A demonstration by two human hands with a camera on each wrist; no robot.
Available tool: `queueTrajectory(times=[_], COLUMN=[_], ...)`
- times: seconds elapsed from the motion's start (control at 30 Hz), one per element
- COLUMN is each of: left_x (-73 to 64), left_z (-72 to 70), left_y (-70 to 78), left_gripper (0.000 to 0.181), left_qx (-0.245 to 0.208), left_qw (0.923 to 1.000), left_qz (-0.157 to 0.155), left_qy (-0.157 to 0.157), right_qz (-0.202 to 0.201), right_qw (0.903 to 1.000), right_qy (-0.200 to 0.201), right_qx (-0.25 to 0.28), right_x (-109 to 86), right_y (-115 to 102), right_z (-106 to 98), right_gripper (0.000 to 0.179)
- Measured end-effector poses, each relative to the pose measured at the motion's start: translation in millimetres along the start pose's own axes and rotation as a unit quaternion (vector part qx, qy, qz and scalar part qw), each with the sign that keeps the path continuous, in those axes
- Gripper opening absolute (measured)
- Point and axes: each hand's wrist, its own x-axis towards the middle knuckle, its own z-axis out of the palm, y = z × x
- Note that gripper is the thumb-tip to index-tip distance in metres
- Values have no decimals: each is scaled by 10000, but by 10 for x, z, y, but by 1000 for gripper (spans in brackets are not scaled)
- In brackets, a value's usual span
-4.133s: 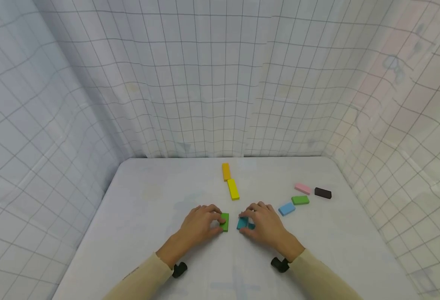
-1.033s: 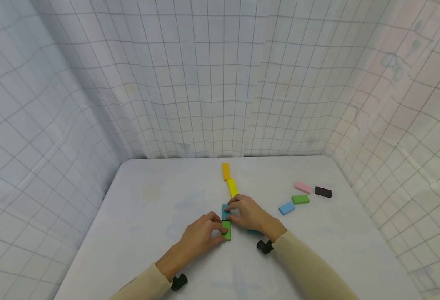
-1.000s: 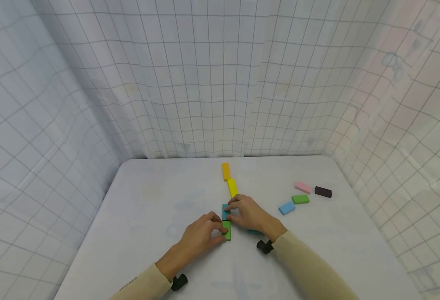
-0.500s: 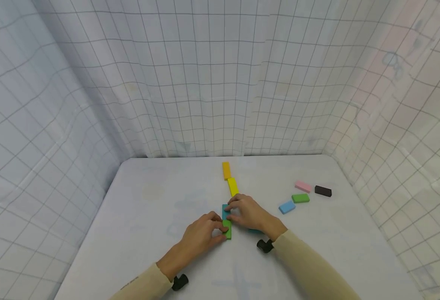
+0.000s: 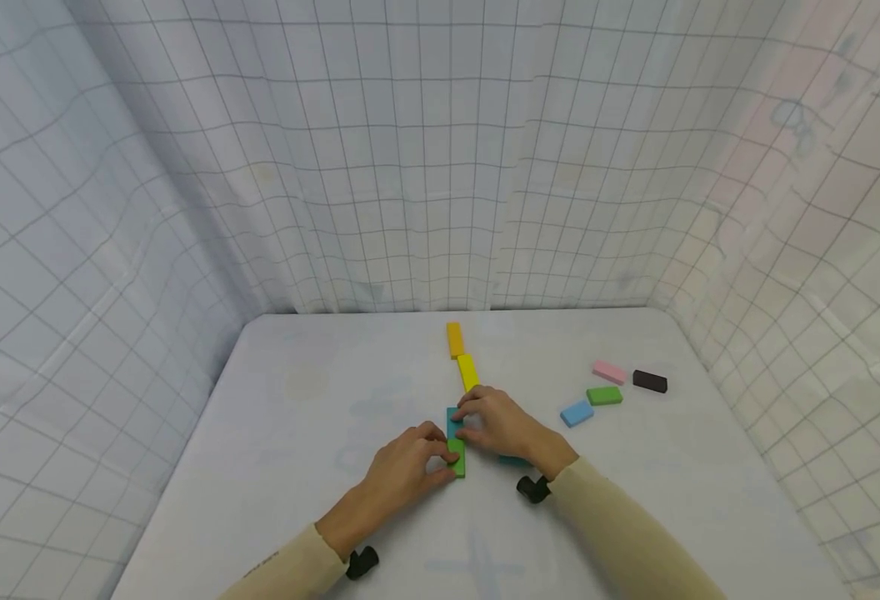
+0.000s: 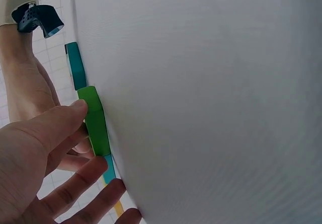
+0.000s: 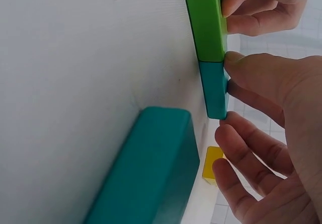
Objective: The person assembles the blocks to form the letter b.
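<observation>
My left hand (image 5: 406,464) pinches a green block (image 6: 96,123) lying lengthwise on the white table, its thumb at the near end and a finger at the far end. Thumb and fingers of my right hand (image 5: 506,425) grip a shorter-looking teal block (image 7: 215,90) in the same way. The two blocks meet end to end in the right wrist view, the teal one on the far side. A second teal block (image 7: 146,168) lies close to the right wrist, mostly hidden by it in the head view.
Beyond the hands, a yellow block (image 5: 467,372) and an orange-yellow block (image 5: 455,340) form a slanted line. To the right lie a light blue block (image 5: 577,413), another green block (image 5: 605,396), a pink block (image 5: 608,372) and a black block (image 5: 650,381). Gridded curtains surround the table.
Since the oldest frame, my right hand has moved left with the teal block, up against the green block's far end. The small gap between them has closed during the last second.
</observation>
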Motion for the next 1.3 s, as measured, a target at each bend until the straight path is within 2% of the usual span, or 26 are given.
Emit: queueTrajectory(times=[0.43, 0.67, 0.93, 1.3], left_x=[-11, 7, 34, 41], left_z=[-19, -1, -6, -29], left_y=[-14, -17, -1, 23], left_gripper=[16, 16, 17, 17], left_qx=[55, 102, 106, 63], left_qw=[9999, 9999, 9998, 9995], left_qz=[89, 47, -76, -144], left_qy=[73, -55, -179, -265], right_qz=[-89, 290, 573, 917], right_qw=[10000, 9993, 9974, 9953], right_qy=[5, 223, 303, -15], right_qx=[-13, -8, 303, 321], right_x=[34, 94, 223, 387], right_y=[33, 132, 313, 529], right_z=[-18, -122, -281, -337], right_gripper=[26, 35, 51, 71])
